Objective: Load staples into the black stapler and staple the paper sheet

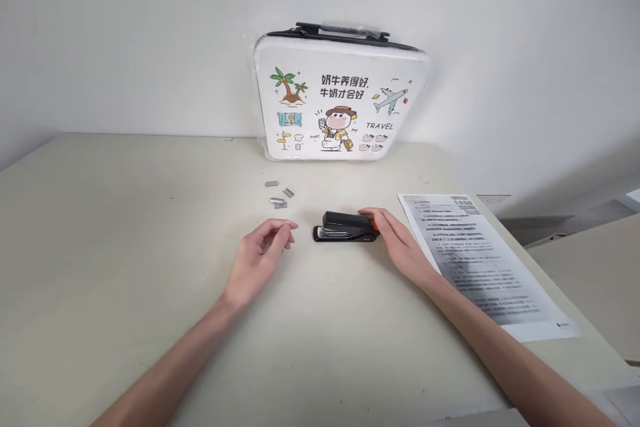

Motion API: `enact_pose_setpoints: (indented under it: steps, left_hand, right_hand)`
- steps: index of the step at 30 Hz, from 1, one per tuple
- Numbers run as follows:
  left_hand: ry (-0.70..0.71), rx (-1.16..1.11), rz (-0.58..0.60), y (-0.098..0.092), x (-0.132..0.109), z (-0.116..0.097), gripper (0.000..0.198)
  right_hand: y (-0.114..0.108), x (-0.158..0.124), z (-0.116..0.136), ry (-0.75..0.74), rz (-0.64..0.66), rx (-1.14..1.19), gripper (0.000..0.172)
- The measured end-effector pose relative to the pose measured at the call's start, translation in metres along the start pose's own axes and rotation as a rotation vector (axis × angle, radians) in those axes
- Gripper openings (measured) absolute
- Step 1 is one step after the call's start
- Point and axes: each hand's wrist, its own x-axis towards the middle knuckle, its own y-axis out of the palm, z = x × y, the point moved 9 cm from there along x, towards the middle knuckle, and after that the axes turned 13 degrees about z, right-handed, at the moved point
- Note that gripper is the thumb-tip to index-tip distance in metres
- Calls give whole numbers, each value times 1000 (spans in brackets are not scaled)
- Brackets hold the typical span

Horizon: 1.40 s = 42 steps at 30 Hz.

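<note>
A black stapler (344, 227) with an orange tab at its rear lies on the pale table (125, 267). My right hand (397, 243) rests at the stapler's rear end, fingers touching the orange tab and the body. My left hand (260, 257) hovers to the stapler's left, palm turned up, fingers loosely curled and apart, holding nothing I can see. Several small strips of staples (279, 193) lie just beyond the left hand's fingertips.
A white carry case (340, 100) with cartoon prints and a black handle leans against the wall at the back. A printed paper sheet (483, 260) lies at the right near the table's edge. A lower surface shows past that edge.
</note>
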Motion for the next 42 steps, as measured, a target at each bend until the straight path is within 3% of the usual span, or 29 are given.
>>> enact_pose_setpoints:
  steps: [13,19,23,27,33,36,42]
  left_hand:
    - [-64,22,-221,-17,-8,1,28]
    - [-61,-60,-137,-9,-7,3,34]
    - [-38,-296,-72,0,-3,12,43]
    - [-49,-633,35,13,4,20,48]
    - [-259,-956,258,46,0,28,56]
    - [-296,-1047,267,52,-2,31,49]
    - [-332,-1125,217,52,-3,32,46]
  right_hand:
    - [3,2,1,-17,-33,-44,43]
    - [8,-1,13,-28,4,-240,42]
    - [7,-10,24,-103,-59,-321,33]
    - [12,-25,52,-366,-132,-443,18]
    - [24,-53,89,-761,-232,-595,41]
    - [30,-59,93,-807,-229,-658,42]
    - [29,-62,87,-764,-229,-666,34]
